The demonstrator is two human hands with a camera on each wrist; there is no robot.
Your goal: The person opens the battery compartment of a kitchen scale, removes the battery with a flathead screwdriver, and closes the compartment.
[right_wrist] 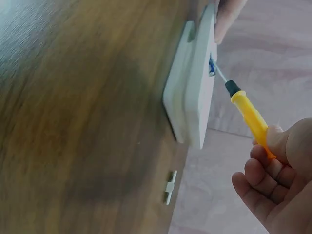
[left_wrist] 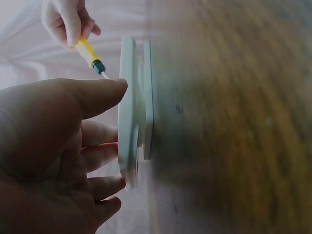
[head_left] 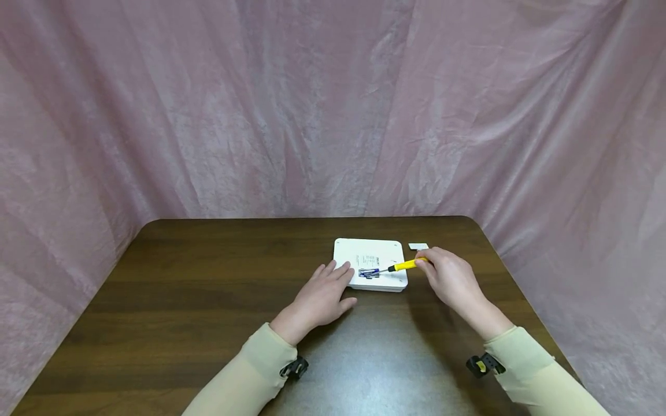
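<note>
A white, flat, rounded device like an upside-down kitchen scale [head_left: 385, 250] lies on the table, its underside up. Batteries with blue wrappers [head_left: 368, 273] show in its uncovered compartment. My left hand [head_left: 324, 293] rests its outstretched fingers on the device's left side. Between thumb and fingers, my right hand [head_left: 452, 280] pinches the yellow handle of a screwdriver [right_wrist: 251, 117]. The screwdriver slants down leftward, its metal tip at the batteries. In the left wrist view, the thumb and fingertips touch the raised white body [left_wrist: 127, 105]; a thinner plate sits below it.
A small white battery cover [head_left: 418, 246] lies on the brown wooden table [head_left: 234, 260], just right of the device. It has a tab, seen in the right wrist view. Pink curtains [head_left: 312, 115] hang behind the table's far edge.
</note>
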